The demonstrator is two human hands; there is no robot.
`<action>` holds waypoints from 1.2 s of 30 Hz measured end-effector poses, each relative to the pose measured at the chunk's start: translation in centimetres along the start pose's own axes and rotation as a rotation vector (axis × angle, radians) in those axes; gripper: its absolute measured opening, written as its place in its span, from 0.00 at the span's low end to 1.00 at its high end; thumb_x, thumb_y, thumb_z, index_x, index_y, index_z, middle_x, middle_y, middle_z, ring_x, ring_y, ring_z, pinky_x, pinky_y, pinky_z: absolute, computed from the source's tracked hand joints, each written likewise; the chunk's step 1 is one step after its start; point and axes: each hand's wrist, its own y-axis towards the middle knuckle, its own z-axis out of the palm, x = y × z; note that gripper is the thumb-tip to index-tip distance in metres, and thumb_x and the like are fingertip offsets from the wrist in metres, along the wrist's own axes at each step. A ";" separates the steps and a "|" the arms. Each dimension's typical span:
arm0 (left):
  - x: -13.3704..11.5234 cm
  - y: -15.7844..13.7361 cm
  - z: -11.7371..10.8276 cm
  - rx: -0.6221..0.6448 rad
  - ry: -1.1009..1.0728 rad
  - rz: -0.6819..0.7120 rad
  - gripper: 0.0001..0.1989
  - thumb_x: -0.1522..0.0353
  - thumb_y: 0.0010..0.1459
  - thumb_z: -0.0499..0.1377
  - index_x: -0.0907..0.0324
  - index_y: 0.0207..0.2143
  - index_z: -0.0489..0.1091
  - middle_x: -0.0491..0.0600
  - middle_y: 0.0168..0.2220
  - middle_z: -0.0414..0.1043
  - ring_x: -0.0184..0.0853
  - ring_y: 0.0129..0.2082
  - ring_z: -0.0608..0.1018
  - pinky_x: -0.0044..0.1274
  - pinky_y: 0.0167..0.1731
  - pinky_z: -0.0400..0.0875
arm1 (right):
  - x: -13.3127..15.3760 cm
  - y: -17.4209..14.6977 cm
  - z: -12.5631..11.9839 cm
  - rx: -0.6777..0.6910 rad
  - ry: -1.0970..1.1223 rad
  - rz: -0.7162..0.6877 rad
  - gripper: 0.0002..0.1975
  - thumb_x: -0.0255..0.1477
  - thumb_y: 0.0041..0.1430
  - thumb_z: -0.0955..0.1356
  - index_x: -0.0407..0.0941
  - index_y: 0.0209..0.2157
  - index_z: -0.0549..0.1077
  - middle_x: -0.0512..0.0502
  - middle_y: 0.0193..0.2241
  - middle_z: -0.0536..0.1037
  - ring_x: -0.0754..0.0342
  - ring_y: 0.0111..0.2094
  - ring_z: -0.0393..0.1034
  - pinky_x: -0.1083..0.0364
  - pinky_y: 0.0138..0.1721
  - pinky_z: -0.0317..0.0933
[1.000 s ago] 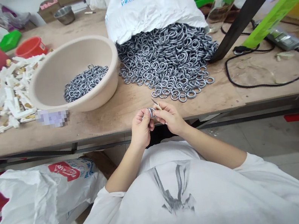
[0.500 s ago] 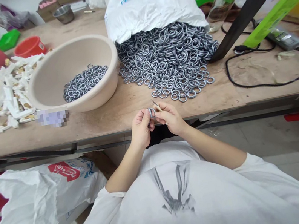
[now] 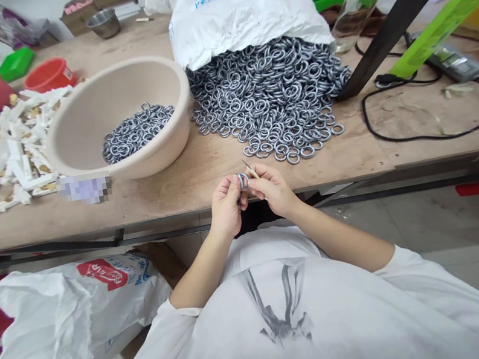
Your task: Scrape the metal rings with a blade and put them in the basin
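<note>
Grey rings [image 3: 243, 180] are pinched between my two hands at the table's front edge; how many there are I cannot make out. My left hand [image 3: 226, 203] is closed on them from the left. From the right, the fingers of my right hand [image 3: 274, 189] touch them while also gripping a thin pointed tool [image 3: 251, 169], its tip up and to the left. What kind of tool it is, I cannot tell. Just beyond my hands spreads a large heap of grey rings [image 3: 271, 94], spilling from a white sack [image 3: 249, 18].
A beige basin [image 3: 74, 127] with more rings stands left of the heap. White plastic pieces [image 3: 19, 155] lie farther left, near a red bowl [image 3: 48, 75]. At right are a black post [image 3: 388, 26], a green strip [image 3: 446, 16] and a cable [image 3: 434, 137].
</note>
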 end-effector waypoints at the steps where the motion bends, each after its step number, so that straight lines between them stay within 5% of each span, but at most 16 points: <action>1: 0.0 0.0 0.0 -0.001 -0.001 -0.002 0.28 0.52 0.46 0.71 0.63 0.28 0.63 0.43 0.23 0.62 0.22 0.17 0.61 0.16 0.14 0.52 | 0.0 0.0 0.1 -0.005 -0.005 0.005 0.10 0.33 0.54 0.70 0.43 0.28 0.67 0.56 0.18 0.62 0.62 0.16 0.53 0.64 0.16 0.49; 18: -0.1 -0.1 0.0 -0.012 0.022 -0.018 0.28 0.51 0.46 0.71 0.63 0.28 0.63 0.44 0.23 0.65 0.23 0.17 0.62 0.17 0.15 0.52 | -0.3 -0.1 -0.3 -0.019 -0.086 -0.011 0.15 0.38 0.58 0.70 0.43 0.27 0.66 0.56 0.19 0.62 0.61 0.18 0.51 0.62 0.19 0.51; 30: 0.1 -0.1 0.0 -0.006 0.037 -0.017 0.27 0.51 0.47 0.70 0.63 0.29 0.63 0.44 0.22 0.65 0.23 0.17 0.62 0.17 0.15 0.53 | 0.6 0.0 0.5 -0.030 -0.081 0.025 0.26 0.51 0.54 0.75 0.44 0.26 0.65 0.57 0.17 0.60 0.61 0.16 0.52 0.62 0.16 0.51; 36: 0.0 -0.1 0.1 -0.018 0.045 -0.019 0.28 0.50 0.46 0.70 0.63 0.30 0.64 0.43 0.23 0.64 0.23 0.17 0.62 0.17 0.15 0.53 | 0.7 0.0 0.5 -0.009 -0.040 -0.004 0.26 0.48 0.56 0.76 0.44 0.26 0.65 0.57 0.17 0.60 0.62 0.15 0.52 0.63 0.16 0.50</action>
